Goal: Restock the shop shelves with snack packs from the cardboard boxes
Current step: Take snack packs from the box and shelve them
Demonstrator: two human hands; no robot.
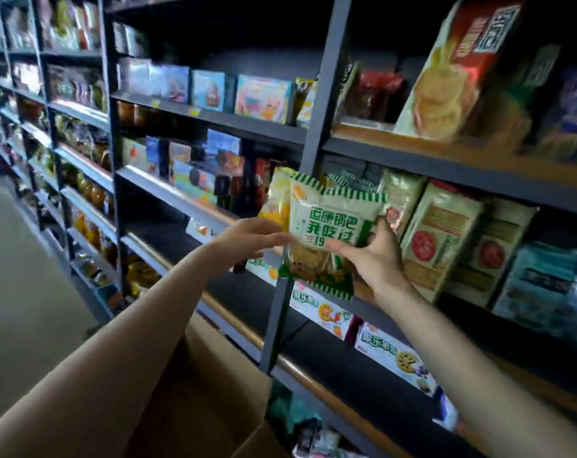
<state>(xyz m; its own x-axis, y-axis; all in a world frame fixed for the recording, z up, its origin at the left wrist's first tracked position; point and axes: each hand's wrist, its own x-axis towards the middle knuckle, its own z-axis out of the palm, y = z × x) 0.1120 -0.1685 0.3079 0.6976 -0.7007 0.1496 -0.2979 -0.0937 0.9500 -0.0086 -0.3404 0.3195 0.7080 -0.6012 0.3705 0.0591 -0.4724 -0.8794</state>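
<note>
**Green pack going up to the shelf**

Nearest to me, the open brown cardboard box sits low beside the dark metal shelving. Above it, my right hand grasps the green-and-white plastic snack pack by its lower right side, thumb across the front. My left hand is released, fingers straight, tips touching the pack's left edge to steady it. The pack hangs in the air before the upright post, not yet shelved. Behind it, matching green-striped packs already stand on the middle shelf. I judge this the placing step; next I must slide it in upright among them and let go.
</note>
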